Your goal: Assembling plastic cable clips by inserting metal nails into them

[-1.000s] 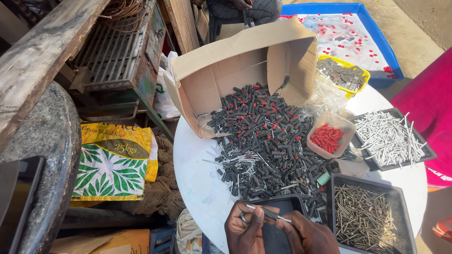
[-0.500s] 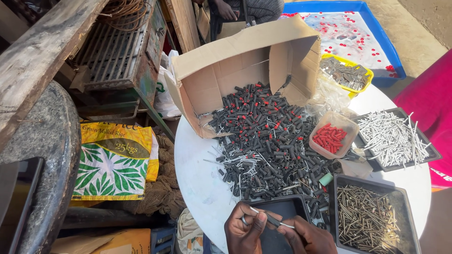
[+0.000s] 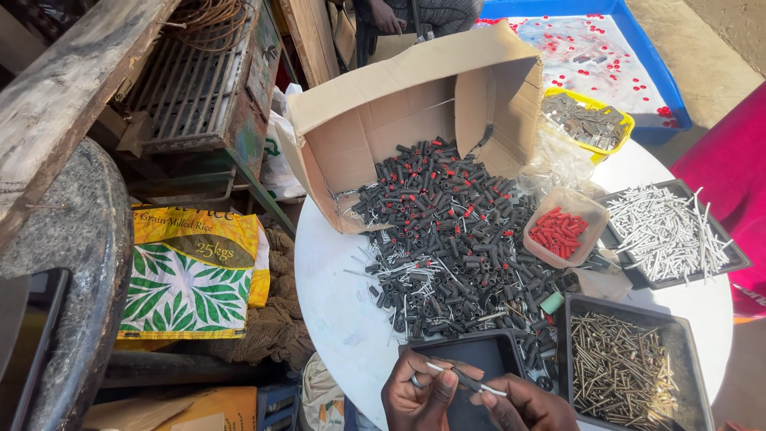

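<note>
My left hand (image 3: 419, 393) and my right hand (image 3: 523, 405) meet at the bottom edge over a small black tray (image 3: 488, 349). Between their fingertips they pinch one thin grey pin with a dark sleeve on it (image 3: 467, 380). Just beyond the tray lies a big heap of small black tubes (image 3: 455, 239), some with red ends, mixed with loose metal pins. The heap spills out of a tipped cardboard box (image 3: 375, 136) onto a round white table (image 3: 335, 319).
A black tray of brassy pins (image 3: 622, 371) sits right of my hands. A clear tub of red pieces (image 3: 558, 230), a black tray of silver pins (image 3: 670, 231) and a yellow tub (image 3: 586, 120) lie farther right. A printed sack (image 3: 191, 271) lies left; another person's hand (image 3: 387, 14) shows at top.
My hands have stayed at the bottom edge, working the pin between the fingertips. The view has shifted slightly; nothing on the table has moved.
</note>
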